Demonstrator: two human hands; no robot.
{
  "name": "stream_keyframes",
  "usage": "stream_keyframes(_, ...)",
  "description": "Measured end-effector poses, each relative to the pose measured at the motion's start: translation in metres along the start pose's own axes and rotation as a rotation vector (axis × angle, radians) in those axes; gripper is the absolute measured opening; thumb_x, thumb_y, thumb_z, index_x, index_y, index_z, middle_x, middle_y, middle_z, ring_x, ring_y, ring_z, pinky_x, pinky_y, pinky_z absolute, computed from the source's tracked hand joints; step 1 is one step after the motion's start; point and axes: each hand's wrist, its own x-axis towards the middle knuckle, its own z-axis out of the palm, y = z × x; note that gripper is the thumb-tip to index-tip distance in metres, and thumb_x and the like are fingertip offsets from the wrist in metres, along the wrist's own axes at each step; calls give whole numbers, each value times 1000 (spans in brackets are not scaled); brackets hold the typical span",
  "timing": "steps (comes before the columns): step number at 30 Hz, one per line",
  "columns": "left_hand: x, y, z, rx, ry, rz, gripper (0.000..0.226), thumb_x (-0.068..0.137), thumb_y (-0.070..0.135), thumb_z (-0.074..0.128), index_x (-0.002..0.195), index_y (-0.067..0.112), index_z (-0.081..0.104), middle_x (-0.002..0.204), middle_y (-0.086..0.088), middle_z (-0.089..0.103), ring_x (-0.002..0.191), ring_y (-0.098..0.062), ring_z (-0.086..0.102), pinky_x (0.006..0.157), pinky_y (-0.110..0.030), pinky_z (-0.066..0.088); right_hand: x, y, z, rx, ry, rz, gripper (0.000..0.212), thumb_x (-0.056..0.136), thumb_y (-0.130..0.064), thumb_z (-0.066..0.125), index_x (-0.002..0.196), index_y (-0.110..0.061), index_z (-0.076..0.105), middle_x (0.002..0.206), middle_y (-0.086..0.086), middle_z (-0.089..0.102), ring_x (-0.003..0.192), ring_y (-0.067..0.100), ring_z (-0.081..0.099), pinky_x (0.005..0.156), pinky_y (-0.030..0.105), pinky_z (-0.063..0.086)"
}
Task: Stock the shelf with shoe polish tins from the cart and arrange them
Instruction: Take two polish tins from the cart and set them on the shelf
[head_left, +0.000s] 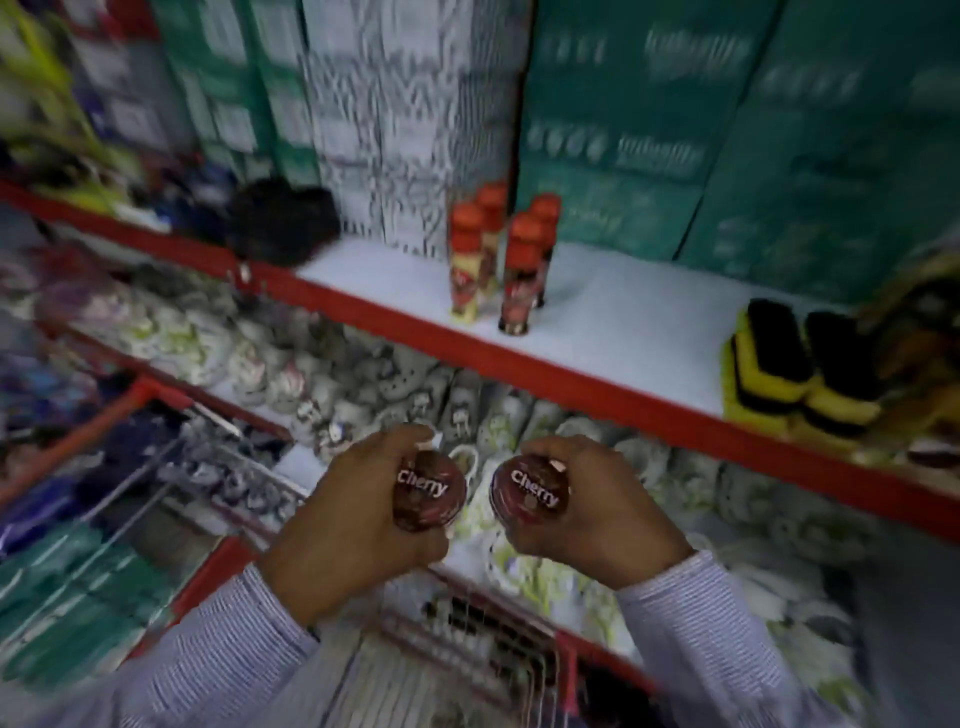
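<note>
Now each hand (353, 514) (597, 512) grips a tin (428, 491) (530, 491), lid facing up

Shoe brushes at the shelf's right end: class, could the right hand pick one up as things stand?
Probably not yet: the right hand is already full, gripping a tin. The path up to the brushes looks open.

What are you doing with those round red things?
A person is stocking a shop shelf with shoe polish. The left hand holds one round tin and the right hand holds another tin, both with lids facing up. They are held in front of and below the white shelf, not yet on it. On that shelf stand a few bottles with orange caps and, to the right, some black and yellow brushes.
</note>
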Motion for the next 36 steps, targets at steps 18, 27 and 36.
stream_keyframes(18,212,132,26,139,-49,152,72,57,32,84,112,19,40,89,-2,62,84,-25,62,65,-33,50,94,43,-143,-53,296,203,94,56,-29,88,137,-13,43,136,9,54,125,26,53,102,36,49)
stream_keyframes(27,281,114,73,179,-145,44,70,71,25,80,122,7,37,118,-16,64,109,-34,62,76,-29,45,164,87,-123,-141,198,359,82,63,-26,86,130,-9,42,134,13,54,128,32,48,103,39,48)
stream_keyframes(36,294,108,82,290,-222,-23,78,74,22,78,135,8,32,127,-19,58,121,-36,55,94,-41,51,181,102,-116,-173,156,375,86,73,-22,79,143,-8,32,146,13,44,138,32,37,112,40,39)
